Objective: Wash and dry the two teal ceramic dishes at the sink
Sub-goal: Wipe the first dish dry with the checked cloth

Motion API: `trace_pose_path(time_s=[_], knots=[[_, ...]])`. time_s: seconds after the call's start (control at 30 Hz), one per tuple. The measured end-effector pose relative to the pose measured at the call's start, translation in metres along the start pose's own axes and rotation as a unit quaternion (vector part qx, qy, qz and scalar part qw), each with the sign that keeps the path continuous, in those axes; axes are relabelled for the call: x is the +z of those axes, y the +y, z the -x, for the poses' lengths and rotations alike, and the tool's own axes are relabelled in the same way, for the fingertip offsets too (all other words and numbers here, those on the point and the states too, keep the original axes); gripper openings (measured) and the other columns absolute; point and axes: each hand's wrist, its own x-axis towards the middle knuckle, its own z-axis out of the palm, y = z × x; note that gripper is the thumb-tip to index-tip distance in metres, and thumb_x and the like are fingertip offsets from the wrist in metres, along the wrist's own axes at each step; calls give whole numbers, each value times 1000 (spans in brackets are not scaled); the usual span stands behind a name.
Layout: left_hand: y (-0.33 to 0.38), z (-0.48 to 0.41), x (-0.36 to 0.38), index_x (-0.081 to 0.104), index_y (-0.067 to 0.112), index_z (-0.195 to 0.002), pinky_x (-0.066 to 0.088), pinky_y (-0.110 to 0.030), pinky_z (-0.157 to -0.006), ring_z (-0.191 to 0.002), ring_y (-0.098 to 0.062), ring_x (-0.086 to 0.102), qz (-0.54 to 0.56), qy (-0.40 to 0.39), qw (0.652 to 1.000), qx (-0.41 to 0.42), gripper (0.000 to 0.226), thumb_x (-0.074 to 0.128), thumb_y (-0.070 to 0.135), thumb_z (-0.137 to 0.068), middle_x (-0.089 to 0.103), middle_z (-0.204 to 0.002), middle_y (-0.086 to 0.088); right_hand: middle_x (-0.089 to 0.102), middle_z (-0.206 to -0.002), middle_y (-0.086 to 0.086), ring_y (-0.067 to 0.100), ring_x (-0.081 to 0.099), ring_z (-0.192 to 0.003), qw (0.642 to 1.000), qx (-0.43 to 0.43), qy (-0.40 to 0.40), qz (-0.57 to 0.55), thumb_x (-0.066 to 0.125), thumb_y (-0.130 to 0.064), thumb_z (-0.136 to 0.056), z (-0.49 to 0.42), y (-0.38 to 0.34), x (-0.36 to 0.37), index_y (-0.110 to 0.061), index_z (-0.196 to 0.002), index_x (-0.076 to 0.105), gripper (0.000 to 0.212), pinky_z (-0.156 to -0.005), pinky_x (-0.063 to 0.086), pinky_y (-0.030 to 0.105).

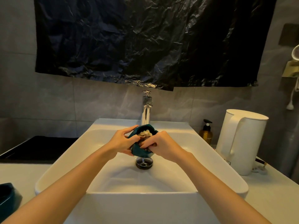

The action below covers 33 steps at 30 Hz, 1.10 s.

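Teal dish [140, 151], half hidden, gripped by left hand [121, 141]; right hand [159, 145] fingers clutch a cloth [145, 134] inside.

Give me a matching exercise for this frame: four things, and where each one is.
Things:
1. kettle
2. second dish
3. cloth
4. drain

Places:
A. counter, left of the sink
B. inside the dish held by both hands
C. counter, right of the sink
D. bottom of the basin, under the hands

Pairs: 1-C, 2-A, 3-B, 4-D
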Motion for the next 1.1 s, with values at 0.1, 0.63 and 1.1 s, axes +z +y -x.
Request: trace_pose_path(time_s=[0.1, 0.63, 1.1], knots=[[2, 1, 1, 44, 33, -136, 59, -35, -61, -94, -29, 62, 2, 4, 1000, -3, 48, 55, 15, -93, 55, -120, -12, 67, -104, 9, 22, 60, -98, 992, -33, 98, 69, 76, -8, -77, 0, 2, -6, -10, -98, 73, 21, -79, 56, 32], [4, 0, -3, 44, 28, -138, 59, -42, -71, -98, -32, 65, 9, -5, 1000, 26, 48, 55, 17, -93, 59, -123, -13, 45, -128, -5, 17, 23, -102, 981, 26, -33, 189, 40, -30, -100, -1, -8, -2, -50, -133, 40, 39, -74, 15, 33], [3, 1, -2, 45, 29, -137, 58, -35, -63, -98, -28, 59, 18, 31, 999, 33, 48, 56, 15, -92, 56, -122, -10, 59, -125, -8, 18, 29, -121, 928, 48, 65, 363, 37, -37, -99, 2, -16, -3, -28, -123, 55, 31, -84, 16, 37]])
